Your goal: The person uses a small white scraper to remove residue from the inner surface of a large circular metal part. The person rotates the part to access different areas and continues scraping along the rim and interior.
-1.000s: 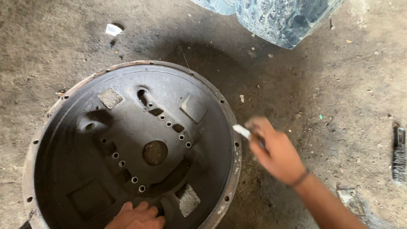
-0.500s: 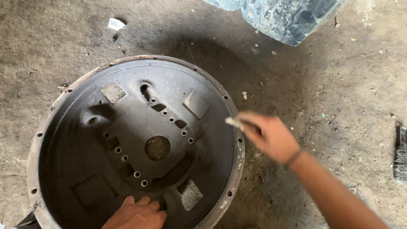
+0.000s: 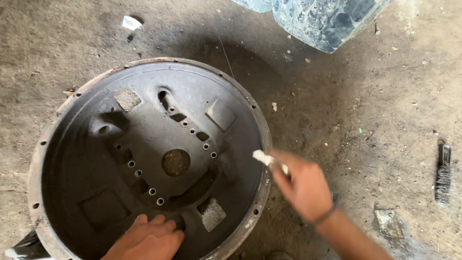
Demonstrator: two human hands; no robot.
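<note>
Round metal housing [image 3: 86, 159] lies open side up on dirt floor [image 3: 365, 96], filling left half of view, rusty rim ringed with bolt holes. Left hand [image 3: 147, 238] flat inside housing at near edge, fingers spread, holding nothing. Right hand [image 3: 301, 183] just beside housing's right rim, fingers pinched on small white piece [image 3: 262, 156], its tip at rim. Wire brush [image 3: 442, 175] on floor, far right.
</note>
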